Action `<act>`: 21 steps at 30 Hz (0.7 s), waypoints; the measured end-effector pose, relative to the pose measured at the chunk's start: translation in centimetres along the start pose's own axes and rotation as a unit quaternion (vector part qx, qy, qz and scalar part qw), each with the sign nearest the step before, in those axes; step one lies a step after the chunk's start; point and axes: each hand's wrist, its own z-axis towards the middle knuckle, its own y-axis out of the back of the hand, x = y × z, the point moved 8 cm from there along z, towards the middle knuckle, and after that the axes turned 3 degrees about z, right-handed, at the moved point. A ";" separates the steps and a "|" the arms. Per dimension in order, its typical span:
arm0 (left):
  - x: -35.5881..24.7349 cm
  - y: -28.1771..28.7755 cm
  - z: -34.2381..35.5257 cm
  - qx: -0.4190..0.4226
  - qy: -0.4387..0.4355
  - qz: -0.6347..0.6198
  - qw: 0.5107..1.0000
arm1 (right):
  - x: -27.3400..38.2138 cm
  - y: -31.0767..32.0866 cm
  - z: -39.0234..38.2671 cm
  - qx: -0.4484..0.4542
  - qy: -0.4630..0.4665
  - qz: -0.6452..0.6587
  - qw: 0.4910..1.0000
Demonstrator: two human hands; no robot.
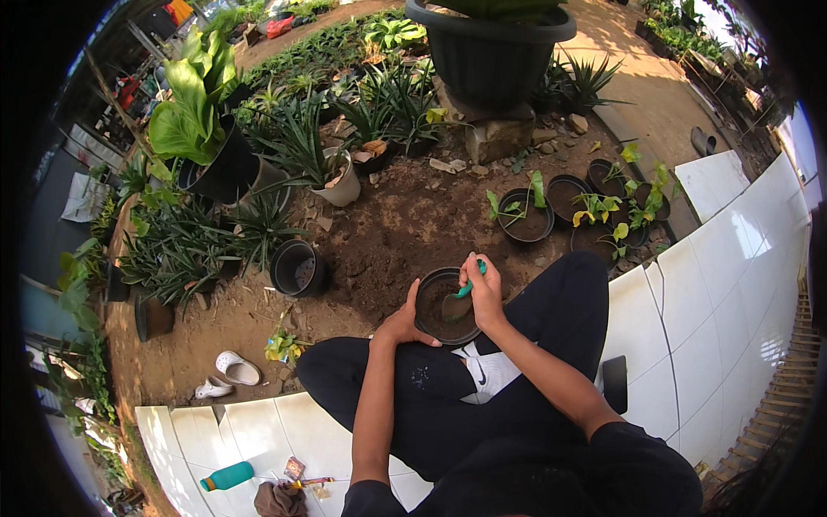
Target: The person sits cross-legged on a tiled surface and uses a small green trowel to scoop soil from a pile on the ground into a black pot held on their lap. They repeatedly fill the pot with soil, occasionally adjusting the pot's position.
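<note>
A round black plant pot (438, 273) with brown soil inside stands just in front of my crossed legs. My left hand (401, 326) grips its left side, the thumb along the near rim and the fingers reaching up the outer wall. In my right hand (484, 297) is a small trowel (456, 307) with a green handle, held in closed fingers. Its blade points down into the pot, against the soil. Loose dark soil (362, 258) lies heaped beyond and left of the pot. Left of that heap, another black pot (297, 269) leans with its mouth showing.
Black pots with seedlings (525, 215) cluster at the right. Spiky plants and a white pot (340, 185) stand at far left; a large planter (491, 60) rests on a stone block. White clogs (237, 368), a green bottle (227, 476) and white tiles (637, 345) lie nearer.
</note>
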 end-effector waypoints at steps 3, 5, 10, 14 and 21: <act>-0.5 0.0 -0.2 0.002 0.001 0.004 1.000 | 1.8 -1.5 0.3 0.077 0.033 0.014 0.996; -0.7 0.0 -0.4 0.002 -0.001 0.011 1.000 | 2.3 -2.4 0.0 0.105 0.060 0.009 0.993; -0.3 0.0 -0.1 0.000 -0.001 0.028 1.000 | -1.7 -1.7 -0.2 0.147 0.014 -0.102 0.984; 0.9 0.1 -0.3 -0.001 0.044 0.033 0.998 | -0.5 -4.5 -0.4 0.221 -0.055 -0.115 0.967; 0.1 0.1 -0.2 0.012 0.046 0.038 0.998 | -1.7 -3.7 -1.2 0.218 -0.009 -0.105 0.970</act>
